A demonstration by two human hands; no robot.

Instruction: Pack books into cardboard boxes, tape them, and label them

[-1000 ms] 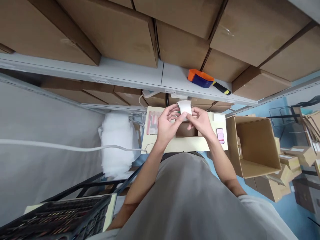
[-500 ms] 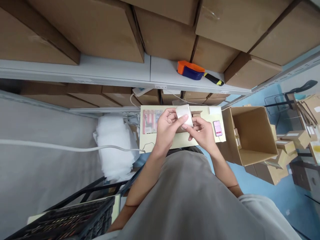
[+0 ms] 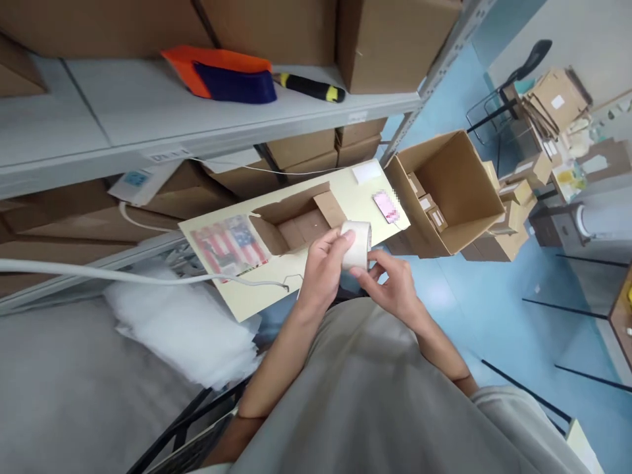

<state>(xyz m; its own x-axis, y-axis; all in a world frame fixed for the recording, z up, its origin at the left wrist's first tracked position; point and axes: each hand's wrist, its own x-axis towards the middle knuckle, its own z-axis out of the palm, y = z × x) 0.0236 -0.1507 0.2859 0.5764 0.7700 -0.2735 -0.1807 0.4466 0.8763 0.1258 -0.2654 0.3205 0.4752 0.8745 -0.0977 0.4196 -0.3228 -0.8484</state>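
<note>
A roll of pale tape [image 3: 357,245] is gripped by my left hand [image 3: 322,266], its thumb across the roll's side. My right hand [image 3: 392,283] is closed at the roll's lower right edge, thumb and fingertips touching it. Beyond my hands, an open cardboard box [image 3: 301,227] lies on the pale yellow table [image 3: 257,296]. A plastic bag with a red striped, flag-like print [image 3: 230,243] is left of the box. Towards the table's right end are a phone [image 3: 386,207] and a white piece [image 3: 366,172].
A shelf [image 3: 128,99] above the table bears boxes and an orange and blue tool [image 3: 227,76]. A large open carton [image 3: 444,191] with small boxes stands to the right. A white cable [image 3: 123,270] crosses from the left, above white packing sheets [image 3: 182,329].
The view has swung to the right and come closer to the shelf. The roll is turned in my hands, and the open box now shows beyond them.
</note>
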